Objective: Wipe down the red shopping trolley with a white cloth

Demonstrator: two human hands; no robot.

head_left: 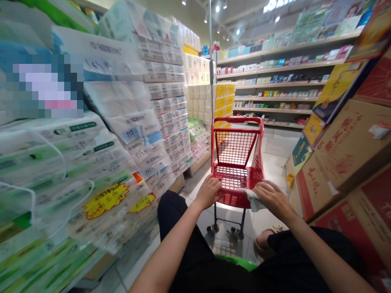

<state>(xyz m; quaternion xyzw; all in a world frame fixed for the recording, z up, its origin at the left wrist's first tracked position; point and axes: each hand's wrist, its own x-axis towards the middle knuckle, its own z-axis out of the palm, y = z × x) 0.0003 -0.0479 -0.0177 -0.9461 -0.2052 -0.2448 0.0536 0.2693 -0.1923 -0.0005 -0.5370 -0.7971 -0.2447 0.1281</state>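
Observation:
A small red plastic shopping cart [236,166] stands in front of me, between my legs. My left hand [210,190] is closed over the left corner of its near rim. Over at the right corner, my right hand [271,196] has a white cloth or tissue [254,200] under its fingers, pressed against the rim. Part of the cloth hangs down outside the cart. Which fingers pinch it is hidden. The cart's upper basket has a red grid back and holds nothing that I can see.
Stacked tissue packs [122,118] rise close on my left, with yellow price tags [105,201]. Cardboard boxes [345,150] stand close on the right. Behind the cart are stocked shelves [271,83] and a thin metal pole [210,49]. Something green [236,262] shows below me.

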